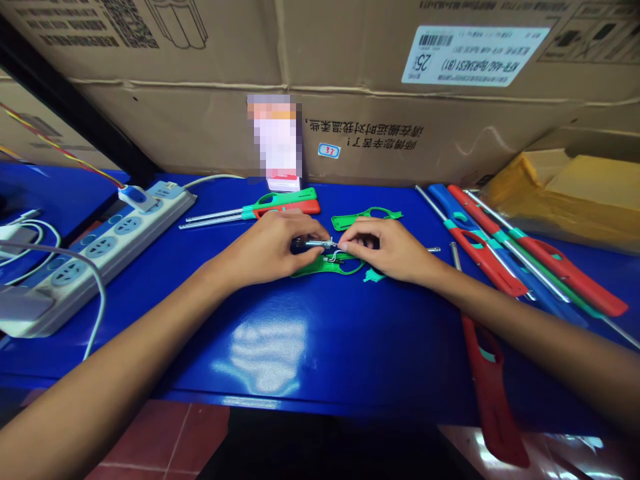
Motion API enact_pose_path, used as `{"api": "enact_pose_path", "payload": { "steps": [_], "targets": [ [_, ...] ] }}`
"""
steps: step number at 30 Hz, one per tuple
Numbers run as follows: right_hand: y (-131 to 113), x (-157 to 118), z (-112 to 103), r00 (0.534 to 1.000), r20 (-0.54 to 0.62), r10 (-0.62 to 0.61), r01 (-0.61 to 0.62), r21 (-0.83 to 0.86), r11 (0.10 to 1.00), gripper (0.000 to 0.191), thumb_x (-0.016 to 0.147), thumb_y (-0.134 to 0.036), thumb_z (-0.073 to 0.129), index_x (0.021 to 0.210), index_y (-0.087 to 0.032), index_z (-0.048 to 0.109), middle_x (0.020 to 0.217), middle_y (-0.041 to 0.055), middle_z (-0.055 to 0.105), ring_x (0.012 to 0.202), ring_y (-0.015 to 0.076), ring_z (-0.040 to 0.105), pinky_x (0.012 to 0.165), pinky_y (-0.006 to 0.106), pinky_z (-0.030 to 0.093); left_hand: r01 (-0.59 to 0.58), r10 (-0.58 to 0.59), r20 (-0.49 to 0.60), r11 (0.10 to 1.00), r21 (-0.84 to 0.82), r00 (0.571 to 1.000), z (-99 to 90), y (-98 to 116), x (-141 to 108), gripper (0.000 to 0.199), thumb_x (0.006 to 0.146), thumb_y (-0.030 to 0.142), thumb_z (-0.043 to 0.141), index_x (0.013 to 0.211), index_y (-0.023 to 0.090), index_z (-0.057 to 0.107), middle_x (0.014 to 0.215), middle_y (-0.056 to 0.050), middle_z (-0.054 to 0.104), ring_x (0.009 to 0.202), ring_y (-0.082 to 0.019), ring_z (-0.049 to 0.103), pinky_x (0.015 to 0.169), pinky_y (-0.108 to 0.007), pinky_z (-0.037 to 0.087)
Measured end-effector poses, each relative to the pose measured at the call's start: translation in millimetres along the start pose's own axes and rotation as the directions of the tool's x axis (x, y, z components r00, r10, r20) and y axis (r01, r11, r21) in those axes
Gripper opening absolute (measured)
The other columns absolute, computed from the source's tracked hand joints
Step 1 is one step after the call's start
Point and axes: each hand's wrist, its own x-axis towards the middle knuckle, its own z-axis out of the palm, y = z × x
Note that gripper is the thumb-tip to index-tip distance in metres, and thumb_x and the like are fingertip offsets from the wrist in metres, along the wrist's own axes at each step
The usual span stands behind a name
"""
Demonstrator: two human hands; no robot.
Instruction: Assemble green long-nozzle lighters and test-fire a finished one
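My left hand (275,247) is closed around a small dark lighter body (316,244) with a metal end, held level above the desk. My right hand (385,245) pinches close to that metal end, where a thin white wire (338,253) curves down; exactly what its fingertips grip is too small to make out. Below both hands lies an open green lighter handle half (313,269), partly covered by the fingers. A small teal plastic piece (373,275) is under my right hand, and a metal tube end (433,250) sticks out beyond it. Another green handle half (367,217) rests farther back.
Two assembled long-neck lighters, green (295,197) and red (300,207), lie behind my left hand. Several more, including a red one (495,263), are at right; a dark red one (493,400) overhangs the front edge. A power strip (105,250), phone (280,147) and cardboard box (200,127) surround the desk.
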Motion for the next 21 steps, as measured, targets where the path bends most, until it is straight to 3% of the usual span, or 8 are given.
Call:
{"api": "enact_pose_path", "payload": {
  "steps": [21],
  "targets": [
    [0.2, -0.5, 0.3, 1.0, -0.001, 0.0, 0.0, -0.024, 1.0, 0.018, 0.101, -0.035, 0.072, 0.095, -0.022, 0.083, 0.089, 0.0032, 0.077, 0.074, 0.0172, 0.062, 0.068, 0.032, 0.043, 0.004, -0.004, -0.001, 1.0, 0.025, 1.0, -1.7, 5.2, -0.9, 0.022, 0.103, 0.029, 0.067, 0.115, 0.021, 0.083, 0.111, -0.007, 0.087, 0.097, -0.021, 0.08, 0.095, -0.034, 0.062]
  ]
}}
